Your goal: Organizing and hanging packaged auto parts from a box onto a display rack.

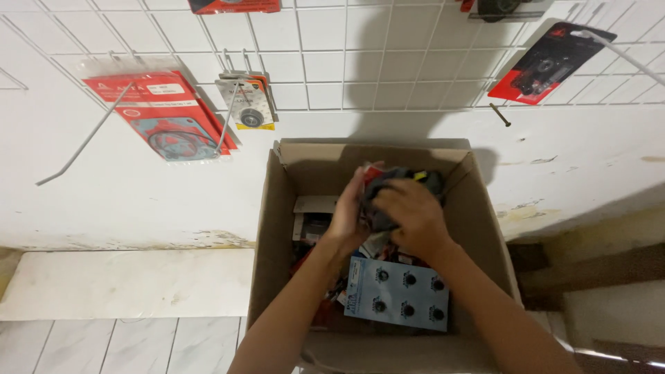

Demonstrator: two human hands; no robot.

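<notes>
We see both bare hands reaching down into an open brown cardboard box [273, 228], its matte flaps folded outward and its walls plain and creased. The left hand [348, 220] and the right hand [414, 218] come together over a bundle of small plastic-wrapped packets [388, 188], dark grey with bits of red and a yellow edge; the fingers of both hands are curled and clamped around this bundle, which sits raised above the jumble in the middle of the box. Just below the hands lies a flat, pale blue rectangular card [398, 294] carrying six small dark round parts in two rows, glossy under its wrap. Beside the left wrist a white and dark packet [312, 215] rests against the box's left wall. Behind the box, a white wire grid [388, 48] hangs on a rough, stained white wall, with thin metal hooks. On it hang a red packet with a ring-shaped gasket [170, 118], a small carded round bearing [248, 107], and a red-and-black packet [551, 62].
</notes>
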